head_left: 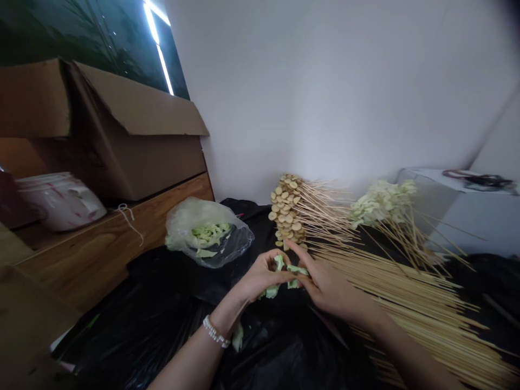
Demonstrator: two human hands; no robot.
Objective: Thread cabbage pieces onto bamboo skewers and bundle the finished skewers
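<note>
Left hand's grip (262, 275) narrow, pinching pale green vegetable pieces (297, 269), right hand's grip (331, 286) narrow, touching them, long thin bamboo skewers (406, 292) at 3 o'clock, clear plastic bag (239, 241) at 10 o'clock

Vegetable pieces (298, 269): pale green, whitish edges. Bamboo skewers (410, 295): straw yellow; plastic sheeting (284, 363): glossy black. Bucket (60, 203): white, red streaks; cardboard box (134, 162): plain brown.

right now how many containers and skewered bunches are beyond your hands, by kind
brown cardboard box: 1
white plastic tub: 1
clear plastic bag of pale green pieces: 1
bunch of round tan slices on bamboo skewers: 1
bunch of pale green pieces on bamboo skewers: 1
total: 5
</note>
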